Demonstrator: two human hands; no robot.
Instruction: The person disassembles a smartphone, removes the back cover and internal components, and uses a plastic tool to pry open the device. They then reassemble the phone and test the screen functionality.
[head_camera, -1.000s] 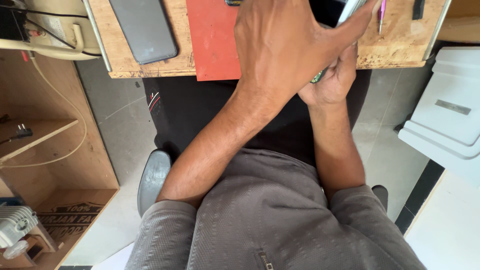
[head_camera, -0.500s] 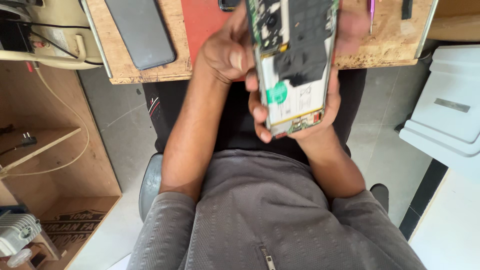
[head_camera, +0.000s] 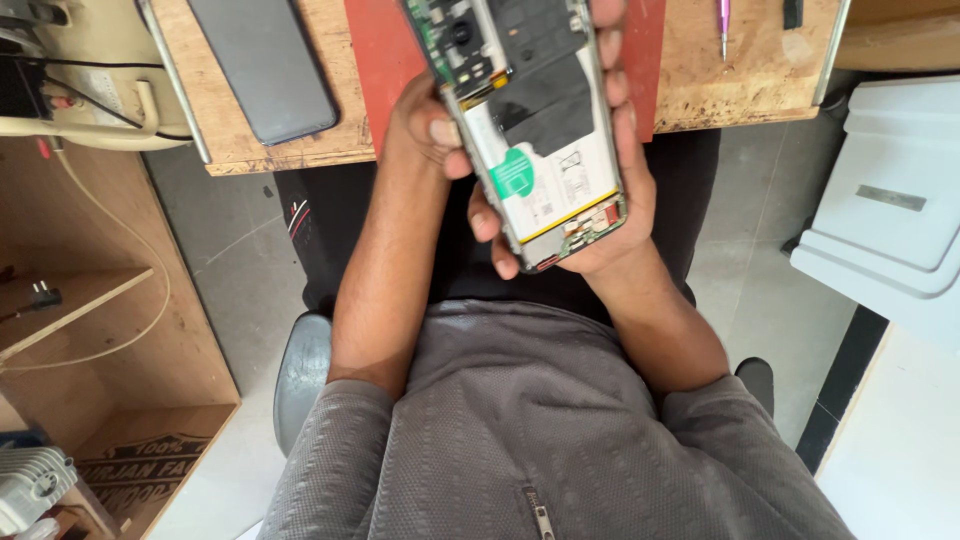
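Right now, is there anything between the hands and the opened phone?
Nothing visible. The right hand cradles the opened phone from behind, its fingers along both edges. The left hand presses its thumb on the phone's left edge.

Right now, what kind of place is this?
Probably a small phone repair bench: an opened phone with bare circuit boards in both hands, a separate dark back cover and a pink tool on a worn wooden table.

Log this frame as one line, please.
left hand: steadies opened phone | right hand: cradles it | back cover: on workbench
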